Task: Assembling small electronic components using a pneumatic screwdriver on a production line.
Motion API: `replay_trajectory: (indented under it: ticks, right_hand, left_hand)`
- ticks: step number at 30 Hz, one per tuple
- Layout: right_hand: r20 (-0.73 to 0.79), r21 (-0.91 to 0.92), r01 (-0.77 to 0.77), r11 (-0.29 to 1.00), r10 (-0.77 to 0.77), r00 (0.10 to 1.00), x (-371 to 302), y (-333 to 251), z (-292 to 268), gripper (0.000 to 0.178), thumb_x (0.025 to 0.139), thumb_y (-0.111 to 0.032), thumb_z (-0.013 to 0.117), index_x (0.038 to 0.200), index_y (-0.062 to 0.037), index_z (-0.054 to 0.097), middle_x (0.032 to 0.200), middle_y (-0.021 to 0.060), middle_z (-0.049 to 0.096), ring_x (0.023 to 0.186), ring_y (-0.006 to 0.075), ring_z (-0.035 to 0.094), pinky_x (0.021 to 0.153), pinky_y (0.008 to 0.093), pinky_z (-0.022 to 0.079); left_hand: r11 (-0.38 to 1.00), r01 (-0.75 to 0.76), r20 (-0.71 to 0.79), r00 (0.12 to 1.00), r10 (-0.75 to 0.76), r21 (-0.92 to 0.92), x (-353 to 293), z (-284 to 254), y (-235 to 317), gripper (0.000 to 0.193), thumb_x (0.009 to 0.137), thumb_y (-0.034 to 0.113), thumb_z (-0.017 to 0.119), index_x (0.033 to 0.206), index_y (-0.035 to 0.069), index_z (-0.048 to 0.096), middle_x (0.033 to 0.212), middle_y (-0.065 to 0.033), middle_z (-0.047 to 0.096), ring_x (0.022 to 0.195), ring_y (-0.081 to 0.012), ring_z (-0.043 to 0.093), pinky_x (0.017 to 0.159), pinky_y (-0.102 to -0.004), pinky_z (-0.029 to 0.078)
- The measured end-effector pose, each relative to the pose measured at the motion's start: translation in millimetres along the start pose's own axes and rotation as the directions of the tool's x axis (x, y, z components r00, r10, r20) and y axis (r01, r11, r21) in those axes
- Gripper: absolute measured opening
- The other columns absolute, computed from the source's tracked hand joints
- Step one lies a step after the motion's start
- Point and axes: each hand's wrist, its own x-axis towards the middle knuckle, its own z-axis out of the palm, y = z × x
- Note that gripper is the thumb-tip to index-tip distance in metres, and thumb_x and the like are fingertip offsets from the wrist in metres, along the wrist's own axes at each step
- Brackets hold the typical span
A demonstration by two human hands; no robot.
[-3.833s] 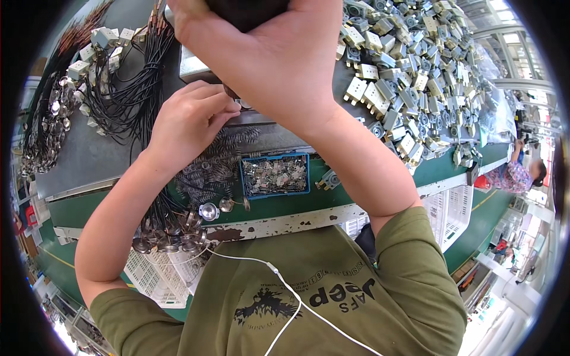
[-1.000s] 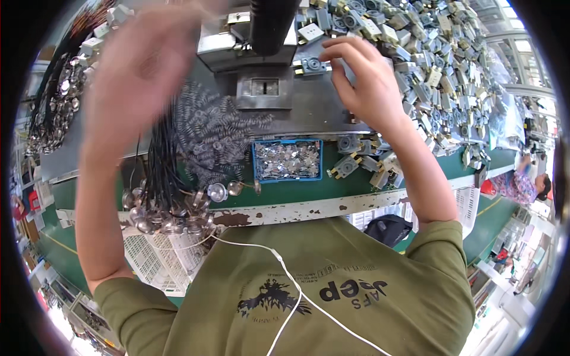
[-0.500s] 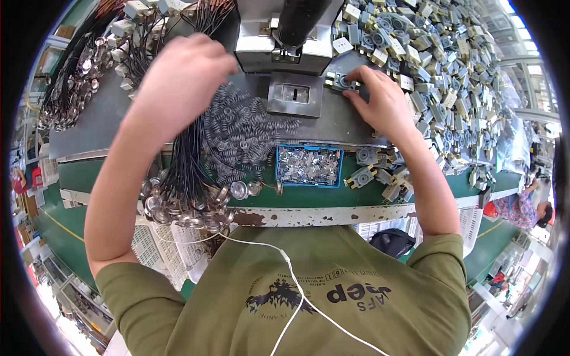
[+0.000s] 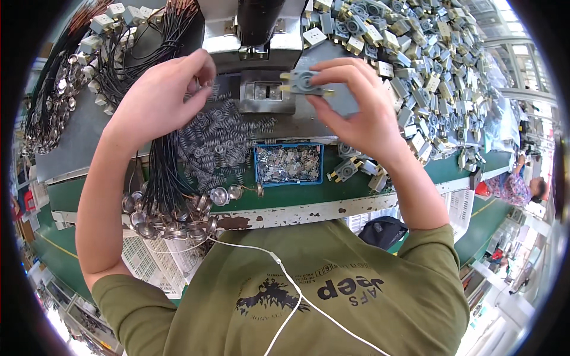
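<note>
I make out, from afar, matt plastic on the grey pronged block [image 4: 301,81], smooth, softly shining metal on the silvery recessed fixture [image 4: 267,107], dull metal in the grey coil springs [image 4: 217,133], glossy metal on the round silvery cups [image 4: 219,196], and rough, flaking paint along the white desk edge [image 4: 279,218].

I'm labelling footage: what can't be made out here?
Head view: whatever the left hand may hold, hidden by its curled fingers.
Head view: part of the grey plastic housing with brass prongs, covered by the right hand.
Head view: top of the black cylindrical column, cut by the upper edge.
Head view: exact shapes of silvery metal pieces in a blue plastic tray, too small.
</note>
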Motion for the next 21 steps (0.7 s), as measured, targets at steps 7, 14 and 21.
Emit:
replay_trajectory:
  ticks: [7,14,21]
  right_hand:
    - [0.102,0.002,-0.004,1.000,0.004,0.995,2.3,1.8,43.9,0.032,0.083,-0.008,0.080,0.113,-0.0092,0.067,0.109,0.0085,0.069,0.099,0.0323,0.065,0.087,0.0403,0.054]
    - [0.160,-0.073,-0.095,0.993,0.106,0.981,2.3,-1.7,43.3,0.031,0.087,-0.014,0.078,0.116,-0.0111,0.068,0.101,0.0076,0.071,0.097,0.0294,0.066,0.087,0.0400,0.053]
    - [0.073,-0.099,0.007,0.995,0.000,0.997,1.3,-7.0,46.6,0.035,0.085,-0.016,0.079,0.118,-0.0111,0.069,0.091,0.0078,0.068,0.093,0.0278,0.066,0.085,0.0384,0.053]
  left_hand:
    - [0.988,0.001,0.012,1.000,0.001,-0.155,-1.9,1.9,-8.2,0.019,0.095,0.010,0.068,0.112,0.002,0.063,0.098,-0.0139,0.068,0.084,-0.0291,0.068,0.078,-0.0388,0.054]
    - [0.977,-0.045,-0.090,0.996,0.027,-0.208,-6.6,7.6,-7.9,0.016,0.093,0.005,0.067,0.109,0.000,0.066,0.097,-0.0140,0.070,0.089,-0.0291,0.071,0.078,-0.0368,0.057]
    - [0.973,-0.098,-0.099,0.992,0.079,-0.208,-5.6,8.1,-5.1,0.016,0.092,0.005,0.068,0.106,-0.001,0.067,0.096,-0.0149,0.072,0.089,-0.0297,0.072,0.079,-0.0377,0.057]
